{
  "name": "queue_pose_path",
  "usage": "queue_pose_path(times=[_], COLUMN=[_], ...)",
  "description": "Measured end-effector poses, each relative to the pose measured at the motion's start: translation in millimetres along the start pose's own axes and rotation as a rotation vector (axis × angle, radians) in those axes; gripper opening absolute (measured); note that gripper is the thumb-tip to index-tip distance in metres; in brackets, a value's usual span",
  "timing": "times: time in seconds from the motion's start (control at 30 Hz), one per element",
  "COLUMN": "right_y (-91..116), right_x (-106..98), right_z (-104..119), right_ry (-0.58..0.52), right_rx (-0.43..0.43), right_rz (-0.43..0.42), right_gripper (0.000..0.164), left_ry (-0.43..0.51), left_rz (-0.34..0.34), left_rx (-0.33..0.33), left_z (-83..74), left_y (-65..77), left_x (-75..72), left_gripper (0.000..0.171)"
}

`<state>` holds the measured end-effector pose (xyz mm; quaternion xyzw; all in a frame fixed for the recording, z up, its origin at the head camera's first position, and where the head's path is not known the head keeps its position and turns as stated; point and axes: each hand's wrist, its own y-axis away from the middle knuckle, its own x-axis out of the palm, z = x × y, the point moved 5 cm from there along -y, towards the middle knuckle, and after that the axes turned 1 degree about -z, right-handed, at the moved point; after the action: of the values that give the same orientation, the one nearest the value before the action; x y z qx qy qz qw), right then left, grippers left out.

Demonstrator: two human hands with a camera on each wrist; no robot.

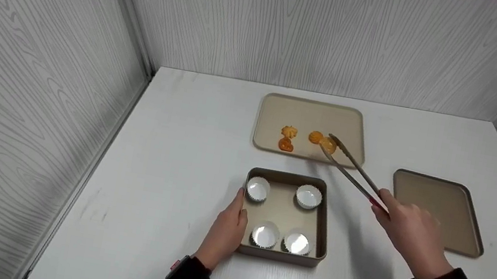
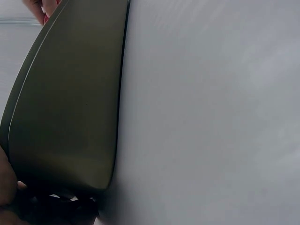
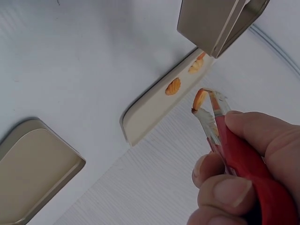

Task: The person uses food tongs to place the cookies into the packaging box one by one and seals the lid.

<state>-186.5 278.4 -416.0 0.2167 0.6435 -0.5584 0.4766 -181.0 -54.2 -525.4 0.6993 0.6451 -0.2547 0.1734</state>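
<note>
My right hand grips red-handled tongs, whose metal tips pinch a round golden cookie. In the right wrist view this cookie is held up, apart from the beige tray. Three other cookies lie on that tray: a flower-shaped one, a darker one just below it, and a ridged one near the tongs. My left hand holds the left wall of a deep square baking pan. Inside the pan stand several white paper cups, including one at its far right.
A shallow brown tray lies on the right of the white table, partly behind my right hand. Wood-grained panels enclose the table at the back and sides.
</note>
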Motion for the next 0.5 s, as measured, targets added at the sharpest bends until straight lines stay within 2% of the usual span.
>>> queue_pose_path(times=[0.23, 0.5], right_y=[7.3, 13.6], right_x=[-11.1, -19.8], right_z=[12.9, 23.5], right_ry=[0.029, 0.041], right_rx=[-0.078, -0.102], right_rz=[-0.062, -0.071], right_gripper=[0.030, 0.030], left_ry=[-0.003, 0.031], left_rz=[-0.002, 0.030], left_rx=[0.004, -0.048], left_z=[0.2, 2.0], left_y=[0.1, -0.9], left_x=[0.0, 0.3], left_gripper=[0.053, 0.055])
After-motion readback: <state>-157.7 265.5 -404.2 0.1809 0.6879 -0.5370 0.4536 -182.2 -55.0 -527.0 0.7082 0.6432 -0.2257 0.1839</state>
